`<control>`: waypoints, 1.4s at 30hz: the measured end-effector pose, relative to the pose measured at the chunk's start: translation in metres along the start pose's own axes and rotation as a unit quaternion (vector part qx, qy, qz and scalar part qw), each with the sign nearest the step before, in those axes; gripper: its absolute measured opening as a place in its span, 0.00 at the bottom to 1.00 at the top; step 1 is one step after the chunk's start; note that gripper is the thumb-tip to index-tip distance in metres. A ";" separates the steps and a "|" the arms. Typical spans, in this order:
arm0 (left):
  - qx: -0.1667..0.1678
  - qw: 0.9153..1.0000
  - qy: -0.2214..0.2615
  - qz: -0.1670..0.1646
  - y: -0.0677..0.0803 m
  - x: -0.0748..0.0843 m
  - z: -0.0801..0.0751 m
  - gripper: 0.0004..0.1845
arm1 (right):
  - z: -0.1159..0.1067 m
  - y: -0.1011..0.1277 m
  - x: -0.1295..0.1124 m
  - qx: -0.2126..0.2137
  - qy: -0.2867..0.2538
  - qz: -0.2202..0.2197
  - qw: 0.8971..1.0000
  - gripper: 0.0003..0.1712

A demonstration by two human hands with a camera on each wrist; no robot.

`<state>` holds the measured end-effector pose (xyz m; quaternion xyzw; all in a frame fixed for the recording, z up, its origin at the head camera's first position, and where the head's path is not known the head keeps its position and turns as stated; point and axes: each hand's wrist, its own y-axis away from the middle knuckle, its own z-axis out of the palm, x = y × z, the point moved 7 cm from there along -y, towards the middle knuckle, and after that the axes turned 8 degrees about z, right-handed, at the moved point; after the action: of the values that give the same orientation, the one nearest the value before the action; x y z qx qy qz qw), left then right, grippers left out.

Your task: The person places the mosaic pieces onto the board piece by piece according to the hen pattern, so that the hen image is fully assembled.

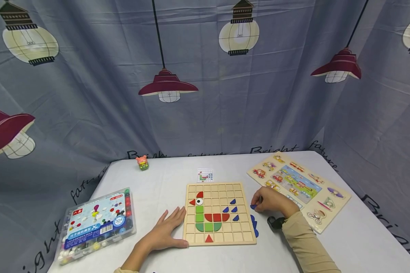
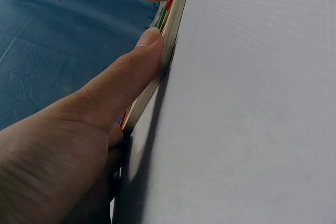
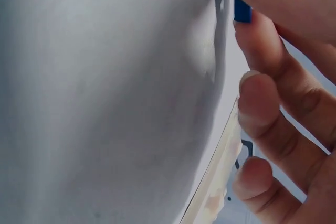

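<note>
My left hand (image 1: 166,229) lies with its fingers spread along the left side of a wooden grid board (image 1: 239,237). In the left wrist view its thumb (image 2: 134,69) touches the board's edge. Red, green and blue pieces and a round eye piece form a rooster-like figure in the grid, with several blue pieces (image 1: 234,209) at the right. My right hand (image 1: 270,200), just off the board's right side, pinches a blue piece (image 3: 242,10) between thumb and index finger. More blue pieces (image 1: 254,226) lie on the table along the board's right edge.
A small pattern card (image 1: 205,175) lies behind the board. At the right is a wooden picture puzzle (image 1: 302,185), partly behind the right forearm. A clear box of coloured parts (image 1: 97,223) stands at the left, and a small toy figure (image 1: 142,162) stands at the back left.
</note>
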<state>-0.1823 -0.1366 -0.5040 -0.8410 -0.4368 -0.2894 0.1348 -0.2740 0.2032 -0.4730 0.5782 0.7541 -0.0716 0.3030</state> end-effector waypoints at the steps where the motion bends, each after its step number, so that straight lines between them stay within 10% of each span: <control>1: 0.000 1.000 -0.001 -0.001 0.000 0.000 0.000 0.59 | -0.001 0.000 0.000 0.003 -0.001 0.003 1.000 0.09; 21: -0.001 1.000 -0.004 -0.002 -0.001 -0.003 0.002 0.60 | -0.012 -0.017 -0.033 0.115 0.026 0.007 0.993 0.07; 42: -0.003 1.000 -0.009 -0.003 0.000 -0.003 0.001 0.59 | 0.010 -0.022 -0.032 0.068 0.004 0.045 0.997 0.07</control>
<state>-0.1835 -0.1378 -0.5069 -0.8426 -0.4396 -0.2836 0.1281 -0.2855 0.1645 -0.4693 0.6309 0.7222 -0.1070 0.2626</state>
